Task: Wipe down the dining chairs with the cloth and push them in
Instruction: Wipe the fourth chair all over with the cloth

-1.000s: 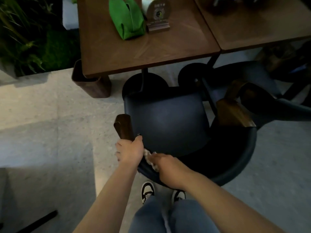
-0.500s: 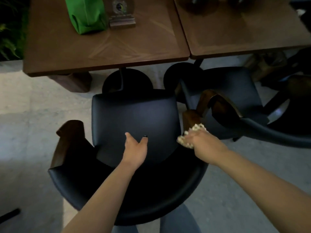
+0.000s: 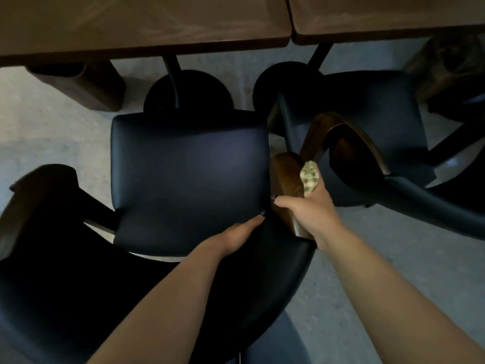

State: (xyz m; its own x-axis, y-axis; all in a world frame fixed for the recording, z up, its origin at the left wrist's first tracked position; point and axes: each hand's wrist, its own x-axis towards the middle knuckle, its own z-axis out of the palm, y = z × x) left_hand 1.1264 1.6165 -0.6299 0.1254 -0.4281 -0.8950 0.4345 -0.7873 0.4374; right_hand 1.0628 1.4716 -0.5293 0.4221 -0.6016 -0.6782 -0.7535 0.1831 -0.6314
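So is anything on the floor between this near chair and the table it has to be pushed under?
Nothing loose shows between the chair and the table. Under the edge stands only the table's own black round base with its post, just beyond the seat's front. The neighbouring chair sits close on the right.

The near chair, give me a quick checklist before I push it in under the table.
1. Cloth held: ok, the right hand grips it on the wooden right armrest.
2. Left hand placed: ok, fingers straight at the rear right corner of the seat.
3. Path under the table: cannot tell; the black pedestal base stands just beyond the seat.
4. Side gap: not ok, the neighbouring chair's armrest sits very close.
5. Left armrest wiped: cannot tell.
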